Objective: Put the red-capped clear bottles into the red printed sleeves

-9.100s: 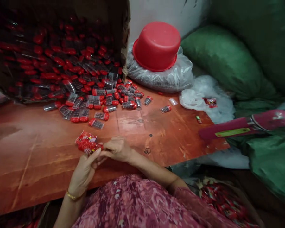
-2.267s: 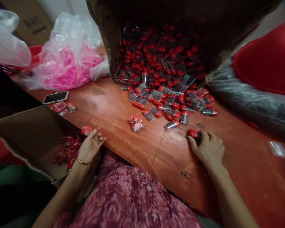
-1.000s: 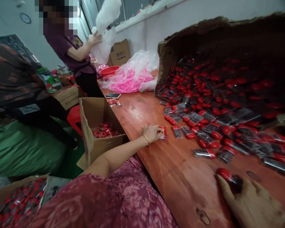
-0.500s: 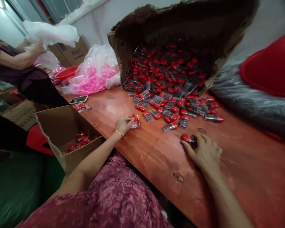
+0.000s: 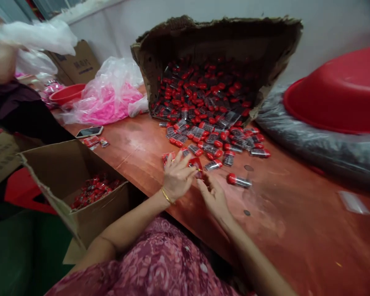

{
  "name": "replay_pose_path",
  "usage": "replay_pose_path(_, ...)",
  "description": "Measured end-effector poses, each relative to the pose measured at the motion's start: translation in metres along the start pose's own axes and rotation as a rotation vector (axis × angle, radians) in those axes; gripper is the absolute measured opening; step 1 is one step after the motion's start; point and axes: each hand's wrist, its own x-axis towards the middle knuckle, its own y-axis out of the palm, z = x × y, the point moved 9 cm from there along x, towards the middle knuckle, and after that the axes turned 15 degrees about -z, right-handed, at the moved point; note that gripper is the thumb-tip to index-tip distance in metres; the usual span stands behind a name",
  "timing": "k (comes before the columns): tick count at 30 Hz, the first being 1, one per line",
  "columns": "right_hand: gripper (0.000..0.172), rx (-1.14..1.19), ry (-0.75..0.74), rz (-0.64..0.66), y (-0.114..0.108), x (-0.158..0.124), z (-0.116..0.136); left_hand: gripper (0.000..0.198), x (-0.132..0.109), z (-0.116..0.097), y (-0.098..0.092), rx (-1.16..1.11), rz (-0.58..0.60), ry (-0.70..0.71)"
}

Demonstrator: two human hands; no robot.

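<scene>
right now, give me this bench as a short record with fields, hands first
left hand: fingers spread beside a shiny red printed packet
right hand: at the same packet; which hand grips it is unclear
surface: reddish-brown tabletop
nearest right: one clear plastic tube with a red cap
behind: torn brown cardboard box, red-capped tubes spilling out
left side: open brown cardboard carton holding red packets
right side: upturned red plastic basin on a clear plastic bag
</scene>
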Motion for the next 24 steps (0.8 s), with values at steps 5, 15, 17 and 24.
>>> replay_pose_path(5, 0.034, 0.171, 0.162, -0.15, 0.005, 0.003, -0.015, 0.023, -0.013, -0.004, 0.003, -0.094, 0.065, -0.076)
replay_pose_path(15, 0.031, 0.121, 0.073, -0.169, 0.006, 0.01, -0.02, 0.038, -0.053, 0.034, 0.055, -0.887, 0.223, -1.066)
replay_pose_path(17, 0.032, 0.089, 0.057, -0.188, 0.005, 0.013, -0.023, 0.04, -0.051, 0.033, 0.059, -0.979, 0.164, -1.143)
replay_pose_path(24, 0.022, 0.168, 0.039, -0.138, 0.005, 0.016, -0.021, 0.036, -0.056, 0.026, 0.064, -1.041, 0.225, -1.365)
